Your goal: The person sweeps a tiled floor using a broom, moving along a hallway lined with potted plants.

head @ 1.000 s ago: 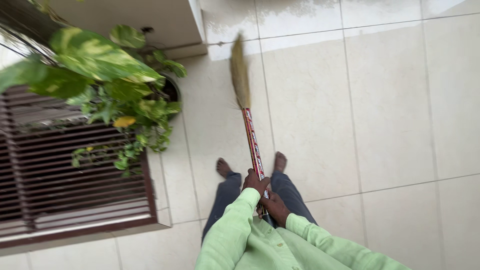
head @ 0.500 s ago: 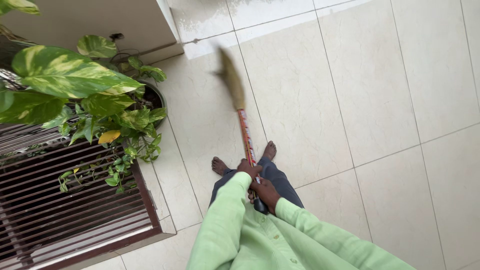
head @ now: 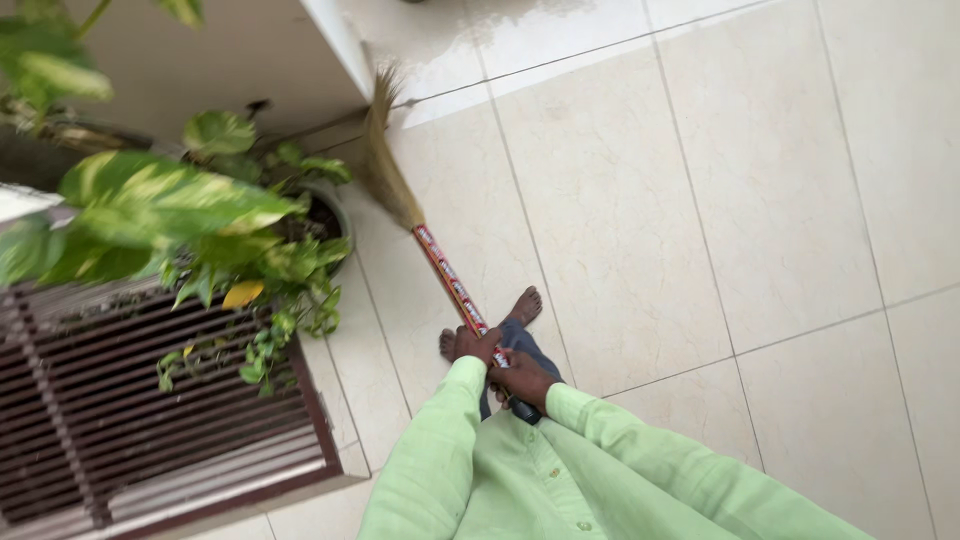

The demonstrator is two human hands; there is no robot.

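Observation:
A grass broom with a red patterned handle slants from my hands up and to the left. Its bristle tip touches the floor by the wall corner, close to a plant pot. My left hand grips the handle higher up. My right hand grips it just below, near the dark end cap. Both sleeves are light green. My bare feet stand on the tiles under the handle.
A leafy potted plant stands at the left beside a cream wall base. A brown slatted grille lies at the lower left. Cream floor tiles stretch to the right, with a wet patch near the top.
The broom head has swung left, from the middle of the floor to the wall corner by the pot. My hands keep the same grip on the handle.

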